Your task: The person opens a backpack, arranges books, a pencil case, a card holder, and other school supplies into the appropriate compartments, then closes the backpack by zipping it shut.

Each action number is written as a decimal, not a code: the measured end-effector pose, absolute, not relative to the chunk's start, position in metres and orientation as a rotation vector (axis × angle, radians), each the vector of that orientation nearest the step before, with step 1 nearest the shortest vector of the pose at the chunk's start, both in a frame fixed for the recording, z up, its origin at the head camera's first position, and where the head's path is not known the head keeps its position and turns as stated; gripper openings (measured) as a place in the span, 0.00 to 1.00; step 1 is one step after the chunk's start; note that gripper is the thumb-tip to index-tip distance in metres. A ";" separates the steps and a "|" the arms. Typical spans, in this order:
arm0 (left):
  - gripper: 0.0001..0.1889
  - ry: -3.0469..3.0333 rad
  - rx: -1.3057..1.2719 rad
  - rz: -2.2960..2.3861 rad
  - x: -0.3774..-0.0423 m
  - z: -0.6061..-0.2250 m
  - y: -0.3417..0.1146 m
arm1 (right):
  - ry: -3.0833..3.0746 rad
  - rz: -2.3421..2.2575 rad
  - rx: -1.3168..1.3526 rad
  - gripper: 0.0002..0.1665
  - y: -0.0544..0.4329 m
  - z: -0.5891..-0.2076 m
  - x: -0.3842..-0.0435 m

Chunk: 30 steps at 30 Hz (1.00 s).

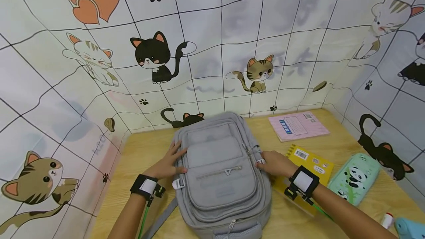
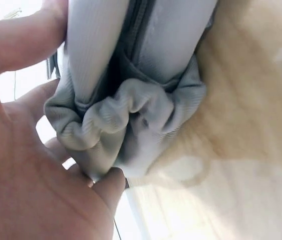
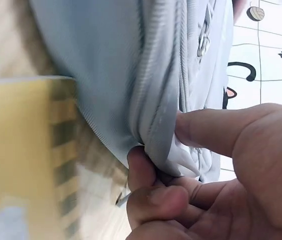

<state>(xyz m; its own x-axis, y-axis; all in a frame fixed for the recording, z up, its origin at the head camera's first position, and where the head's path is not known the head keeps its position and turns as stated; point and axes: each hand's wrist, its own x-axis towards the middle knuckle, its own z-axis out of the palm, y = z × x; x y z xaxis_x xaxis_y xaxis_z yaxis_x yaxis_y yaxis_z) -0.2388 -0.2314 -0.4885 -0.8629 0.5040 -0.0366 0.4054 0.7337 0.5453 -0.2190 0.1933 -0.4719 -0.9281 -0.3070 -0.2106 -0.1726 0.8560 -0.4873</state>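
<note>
Gray backpack (image 1: 220, 198) lies front face up on the wooden table (image 1: 132, 165), middle of the head view, top end at the back table edge by the cat-print sheet (image 1: 212, 54), bottom end toward the person. Front pocket zipper (image 1: 217, 172) looks closed.

Left hand (image 1: 169, 163): fingers spread and mostly straight, laid over the left edge, no grip on it. Its wrist view shows a gathered side pocket (image 2: 131, 112) next to the palm.

Right hand (image 1: 277, 163): thumb and fingers nearly together, pinching fabric at the right edge.

Room: left side has a wide strip of tabletop, with only the loose strap (image 1: 162, 217) and left forearm across it. Right side is tighter: yellow notebook (image 1: 318, 165) sits just beside the bag, partly under the right wrist; can't tell if they touch. Pink book (image 1: 299, 125) is farther back, apart from the bag, near the back edge. Panda case (image 1: 355, 178) is right of the notebook, along the right table edge. Marker (image 1: 387, 220) and a blue item (image 1: 410, 228) sit at the near right corner, well apart from the bag; blue item is cut off by the frame.
</note>
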 end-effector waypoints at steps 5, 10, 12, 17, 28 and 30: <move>0.44 2.781 0.712 0.754 -0.253 -0.485 -0.239 | 2.762 -0.733 -0.367 0.17 0.185 -0.471 -0.222; 0.35 2.958 0.891 0.698 -0.233 -0.467 -0.230 | 2.921 -0.600 -0.450 0.19 0.184 -0.459 -0.214; 0.27 3.023 1.017 0.640 -0.211 -0.453 -0.211 | 3.013 -0.543 -0.546 0.18 0.182 -0.451 -0.203; 0.13 2.738 1.411 0.635 -0.144 -0.434 -0.143 | 2.672 -0.731 -1.222 0.08 0.163 -0.435 -0.163; 0.09 2.368 1.446 0.567 -0.101 -0.467 -0.099 | 2.179 -0.761 -1.479 0.08 0.136 -0.459 -0.124; 0.06 2.407 1.468 0.616 -0.099 -0.463 -0.101 | 2.167 -0.789 -1.465 0.09 0.137 -0.459 -0.125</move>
